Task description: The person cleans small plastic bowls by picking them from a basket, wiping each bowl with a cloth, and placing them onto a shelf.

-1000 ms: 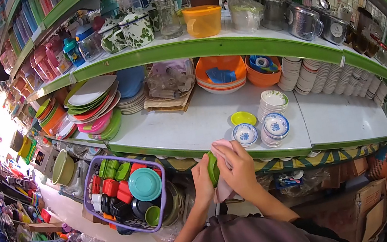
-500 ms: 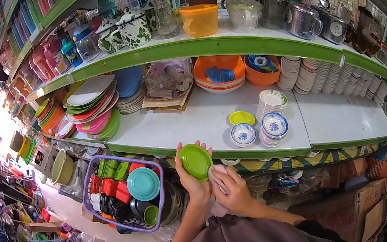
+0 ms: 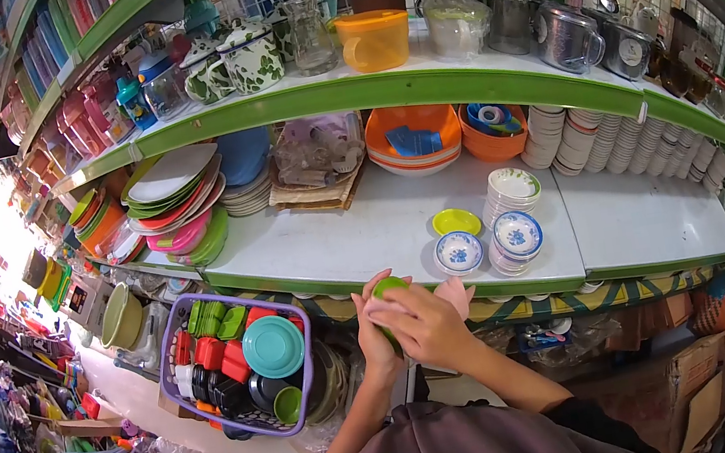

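My left hand (image 3: 373,335) is closed around a small green plate (image 3: 388,287), now tilted so that mostly its edge shows. Across its face lies my right hand (image 3: 431,321), closed on a pale pink cloth (image 3: 455,295) pressed against the plate; one end of the cloth sticks out beyond the knuckles. Much of the plate is hidden behind my fingers. Just beyond my hands, on the white shelf (image 3: 338,253), are a yellow-green saucer (image 3: 457,222), a blue-patterned bowl (image 3: 458,251) and two stacks of patterned bowls (image 3: 516,234).
A purple basket (image 3: 305,366) of colourful plastic ware, with a turquoise plate (image 3: 272,346) on top, is at my left. Plate stacks (image 3: 177,174), orange bowls (image 3: 412,130) and white bowl rows line the shelf's back. A green shelf edge (image 3: 380,90) crosses above. Cardboard (image 3: 701,391) lies low right.
The green plate has turned from face-up to steeply tilted. My right hand has moved up with the cloth from the plate's lower edge onto its face.
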Motion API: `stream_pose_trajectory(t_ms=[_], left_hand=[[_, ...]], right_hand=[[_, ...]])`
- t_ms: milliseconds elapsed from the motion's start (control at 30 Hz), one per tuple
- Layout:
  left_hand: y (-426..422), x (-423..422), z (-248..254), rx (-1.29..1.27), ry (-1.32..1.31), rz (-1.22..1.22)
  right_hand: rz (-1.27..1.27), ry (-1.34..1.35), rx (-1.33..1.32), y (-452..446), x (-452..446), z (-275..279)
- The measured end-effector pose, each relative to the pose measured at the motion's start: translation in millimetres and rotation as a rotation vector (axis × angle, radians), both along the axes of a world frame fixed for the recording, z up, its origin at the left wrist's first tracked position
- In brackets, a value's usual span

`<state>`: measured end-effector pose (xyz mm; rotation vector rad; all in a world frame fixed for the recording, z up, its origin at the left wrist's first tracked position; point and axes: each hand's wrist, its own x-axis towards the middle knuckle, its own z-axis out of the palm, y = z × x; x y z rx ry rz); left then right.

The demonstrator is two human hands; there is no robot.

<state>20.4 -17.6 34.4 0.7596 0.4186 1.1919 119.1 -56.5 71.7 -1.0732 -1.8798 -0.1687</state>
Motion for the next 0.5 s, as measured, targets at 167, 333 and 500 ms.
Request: stream_pose_trajectory(t_ms=[167,333,500], left_hand=[[12,-6,-10,-0.140,-0.154,-0.079],[14,-10,25,-0.040,-0.029,0.004],[8,9,14,0.007,0.022,-0.007]], right_hand=[[0.149,0.058,-0.134,-16,10,-15],[-0.178,0.091,-0.203,-21,34,-12],[-0.129,0.258,-0.034,0,25,0]])
